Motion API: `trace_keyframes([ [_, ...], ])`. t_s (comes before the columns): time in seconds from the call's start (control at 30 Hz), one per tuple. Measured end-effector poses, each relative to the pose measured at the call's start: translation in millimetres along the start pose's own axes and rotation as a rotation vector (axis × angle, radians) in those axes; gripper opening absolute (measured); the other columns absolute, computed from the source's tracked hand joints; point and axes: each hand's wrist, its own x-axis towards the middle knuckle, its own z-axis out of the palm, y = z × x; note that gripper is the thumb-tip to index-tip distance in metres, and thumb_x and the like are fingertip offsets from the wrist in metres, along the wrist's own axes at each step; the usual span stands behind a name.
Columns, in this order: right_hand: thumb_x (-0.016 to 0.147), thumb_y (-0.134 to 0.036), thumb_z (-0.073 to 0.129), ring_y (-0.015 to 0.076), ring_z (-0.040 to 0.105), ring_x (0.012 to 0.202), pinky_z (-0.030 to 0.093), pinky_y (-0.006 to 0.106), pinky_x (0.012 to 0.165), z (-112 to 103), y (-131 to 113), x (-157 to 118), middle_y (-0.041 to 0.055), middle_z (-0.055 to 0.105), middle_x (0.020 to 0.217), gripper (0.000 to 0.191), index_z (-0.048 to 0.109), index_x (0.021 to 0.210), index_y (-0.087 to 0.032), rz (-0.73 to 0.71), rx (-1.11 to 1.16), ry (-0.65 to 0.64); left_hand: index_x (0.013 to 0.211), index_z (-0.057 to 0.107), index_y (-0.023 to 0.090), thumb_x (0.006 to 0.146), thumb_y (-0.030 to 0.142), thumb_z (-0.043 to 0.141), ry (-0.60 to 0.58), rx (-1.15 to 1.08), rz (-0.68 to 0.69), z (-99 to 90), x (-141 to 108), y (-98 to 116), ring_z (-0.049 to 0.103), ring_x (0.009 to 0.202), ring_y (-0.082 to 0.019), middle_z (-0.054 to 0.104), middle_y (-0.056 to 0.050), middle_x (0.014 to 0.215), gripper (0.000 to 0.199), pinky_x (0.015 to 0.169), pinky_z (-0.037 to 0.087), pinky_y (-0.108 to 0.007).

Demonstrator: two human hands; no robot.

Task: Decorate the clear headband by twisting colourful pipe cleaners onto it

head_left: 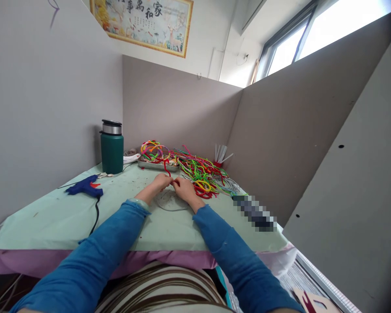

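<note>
My left hand (162, 181) and my right hand (183, 188) meet over the middle of the table, fingertips pinched close together. Between them they grip a red pipe cleaner (167, 167), whose bent upper end stands up above the fingers. The part inside the fingers is hidden. Beneath the hands lies a thin grey wire loop (170, 210) on the pale green cloth. Just beyond, to the right, spreads a tangled heap of colourful pipe cleaners (200, 167), mostly red and green with some yellow.
A metal tray (156, 165) holding coloured pieces sits at the back. On the left stand a green bottle (112, 152) and a blue glue gun (86, 186) with a black cord. White sticks (219, 153) rise from a red holder; a pixelated dark object (256, 213) lies right. Grey partitions (182, 100) surround the table.
</note>
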Motion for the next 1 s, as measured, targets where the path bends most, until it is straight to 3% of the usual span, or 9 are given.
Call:
trace_keyframes([
  [0.1, 0.090, -0.037, 0.046, 0.0194, 0.061, 0.080, 0.039, 0.026, 0.068, 0.3, -0.3, -1.1, 0.0071, 0.071, 0.087, 0.029, 0.069, 0.093, -0.020, 0.002, -0.018, 0.008, 0.065, 0.050, 0.016, 0.076, 0.026, 0.054, 0.047, 0.022, -0.002, 1.6, 1.1, -1.0, 0.030, 0.038, -0.007, 0.039, 0.004, 0.048, 0.015, 0.040, 0.021, -0.024],
  [1.0, 0.089, -0.034, 0.048, 0.0187, 0.061, 0.079, 0.039, 0.026, 0.067, 6.6, 5.0, 0.1, 0.0061, 0.071, 0.086, 0.026, 0.069, 0.092, -0.020, -0.038, 0.023, 0.035, 0.060, 0.047, 0.017, 0.075, 0.026, 0.054, 0.034, 0.069, 0.026, 0.6, 2.2, -1.5, 0.030, 0.037, -0.007, 0.039, 0.004, 0.047, 0.019, 0.039, 0.022, -0.024],
])
